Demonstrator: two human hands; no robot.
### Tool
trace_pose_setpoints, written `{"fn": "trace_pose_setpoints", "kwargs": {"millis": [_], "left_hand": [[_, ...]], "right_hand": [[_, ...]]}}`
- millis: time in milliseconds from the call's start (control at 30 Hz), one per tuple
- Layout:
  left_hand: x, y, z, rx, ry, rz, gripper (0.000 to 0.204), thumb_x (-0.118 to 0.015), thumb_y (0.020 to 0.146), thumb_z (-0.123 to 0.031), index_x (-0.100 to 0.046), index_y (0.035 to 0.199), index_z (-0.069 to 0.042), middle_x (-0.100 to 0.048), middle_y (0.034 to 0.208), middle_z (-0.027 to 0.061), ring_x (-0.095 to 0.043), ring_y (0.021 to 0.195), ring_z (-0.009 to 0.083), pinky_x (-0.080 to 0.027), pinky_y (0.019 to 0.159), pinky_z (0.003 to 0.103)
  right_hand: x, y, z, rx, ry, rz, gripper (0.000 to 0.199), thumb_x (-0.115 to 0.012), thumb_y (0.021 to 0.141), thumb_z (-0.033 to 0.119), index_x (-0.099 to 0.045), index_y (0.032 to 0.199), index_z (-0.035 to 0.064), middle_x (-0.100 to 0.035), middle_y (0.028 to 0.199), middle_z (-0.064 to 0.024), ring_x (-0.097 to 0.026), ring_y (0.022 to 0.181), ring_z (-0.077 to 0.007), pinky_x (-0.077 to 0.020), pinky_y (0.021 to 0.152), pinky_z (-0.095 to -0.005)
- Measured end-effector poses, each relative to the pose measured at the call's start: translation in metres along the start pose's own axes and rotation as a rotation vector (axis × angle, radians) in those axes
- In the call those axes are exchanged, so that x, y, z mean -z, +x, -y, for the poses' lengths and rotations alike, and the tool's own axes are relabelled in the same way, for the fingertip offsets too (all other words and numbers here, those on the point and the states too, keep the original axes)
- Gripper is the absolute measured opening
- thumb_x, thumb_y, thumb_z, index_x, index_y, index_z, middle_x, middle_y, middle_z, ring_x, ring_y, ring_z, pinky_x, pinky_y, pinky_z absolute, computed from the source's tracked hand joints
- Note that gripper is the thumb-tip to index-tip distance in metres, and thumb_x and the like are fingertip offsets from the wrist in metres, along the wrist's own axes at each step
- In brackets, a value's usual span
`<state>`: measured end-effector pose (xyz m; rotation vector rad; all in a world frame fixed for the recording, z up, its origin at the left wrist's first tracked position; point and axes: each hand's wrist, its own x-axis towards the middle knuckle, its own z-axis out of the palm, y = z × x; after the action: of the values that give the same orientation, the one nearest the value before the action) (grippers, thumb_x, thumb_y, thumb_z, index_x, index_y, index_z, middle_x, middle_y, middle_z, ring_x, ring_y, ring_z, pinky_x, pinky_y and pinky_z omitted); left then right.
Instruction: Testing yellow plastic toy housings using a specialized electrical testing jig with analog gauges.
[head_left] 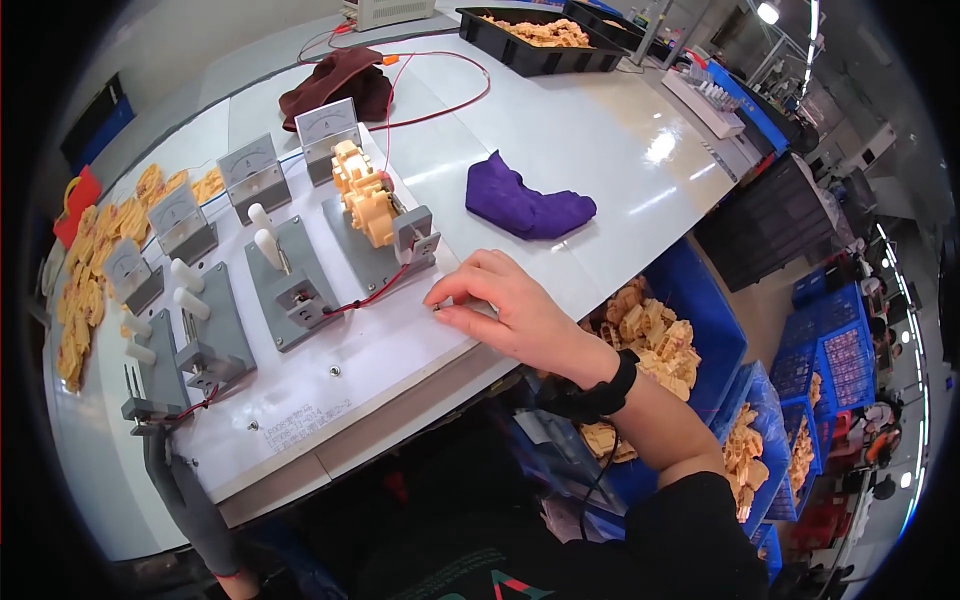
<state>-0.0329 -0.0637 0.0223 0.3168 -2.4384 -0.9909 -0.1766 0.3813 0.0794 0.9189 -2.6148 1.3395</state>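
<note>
We see the right hand pinching its fingertips on the white board beside the grey stand holding a tan plastic part; the gloved left hand hangs below the bench edge, its fingers unclear.

Left hand dark-gloved, partly under the bench edge, meter dials unreadable

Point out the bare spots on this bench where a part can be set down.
Widest bare patch: the white table between the purple cloth, the black tray and the red wire. A smaller strip lies on the white board, between the right hand and the grey fixtures. Crowded: the meter row and the tan parts at the left.
</note>
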Motion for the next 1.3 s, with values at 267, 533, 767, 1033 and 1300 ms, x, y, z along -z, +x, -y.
{"fn": "trace_pose_setpoints", "kwargs": {"millis": [267,533,767,1033,1300], "left_hand": [[0.003,-0.001,0.007,-0.023,0.026,-0.028,0.041,-0.038,0.104,-0.011,-0.044,0.144,0.000,-0.049,0.143,0.0121,-0.046,0.130,0.0213,-0.034,0.111,0.034],[0.004,-0.001,-0.003,-0.004,0.011,-0.027,0.041,-0.038,0.101,-0.004,-0.045,0.141,0.003,-0.047,0.142,0.0141,-0.046,0.131,0.0236,-0.034,0.112,0.036],[-0.005,-0.001,-0.029,0.005,-0.079,-0.020,0.043,-0.039,0.097,0.001,-0.047,0.139,0.001,-0.047,0.142,0.0132,-0.046,0.131,0.0236,-0.035,0.111,0.035],[0.015,0.008,-0.047,0.099,0.146,-0.006,0.043,-0.048,0.093,0.002,-0.050,0.136,-0.001,-0.052,0.137,0.0140,-0.048,0.129,0.0256,-0.037,0.108,0.037],[0.019,0.102,-0.223,-0.656,0.448,0.112,0.056,-0.067,0.079,0.002,-0.056,0.133,-0.008,-0.055,0.136,0.0134,-0.048,0.131,0.0302,-0.037,0.111,0.040]], "right_hand": [[-0.004,0.000,0.001,0.015,-0.022,-0.026,0.010,-0.066,0.091,0.013,-0.068,0.101,0.0099,-0.058,0.092,-0.0022,-0.051,0.091,-0.0195,-0.0427,0.080,-0.0306],[-0.011,0.000,0.002,0.037,-0.048,-0.079,0.008,-0.067,0.090,0.009,-0.068,0.098,0.0094,-0.057,0.092,-0.0025,-0.051,0.091,-0.0198,-0.0440,0.079,-0.0305],[-0.017,-0.007,0.001,0.003,-0.017,-0.187,0.008,-0.069,0.087,0.007,-0.068,0.094,0.0092,-0.058,0.087,-0.0036,-0.053,0.088,-0.0225,-0.0447,0.077,-0.0326],[-0.018,-0.007,0.006,-0.057,0.118,-0.242,0.031,-0.072,0.086,0.011,-0.059,0.114,0.0060,-0.058,0.102,-0.0058,-0.055,0.093,-0.0182,-0.0460,0.083,-0.0287],[-0.031,0.020,0.015,-0.139,0.625,-0.386,0.044,-0.072,0.090,0.019,-0.049,0.126,0.0072,-0.056,0.109,-0.0029,-0.054,0.097,-0.0108,-0.0461,0.083,-0.0257]]}}
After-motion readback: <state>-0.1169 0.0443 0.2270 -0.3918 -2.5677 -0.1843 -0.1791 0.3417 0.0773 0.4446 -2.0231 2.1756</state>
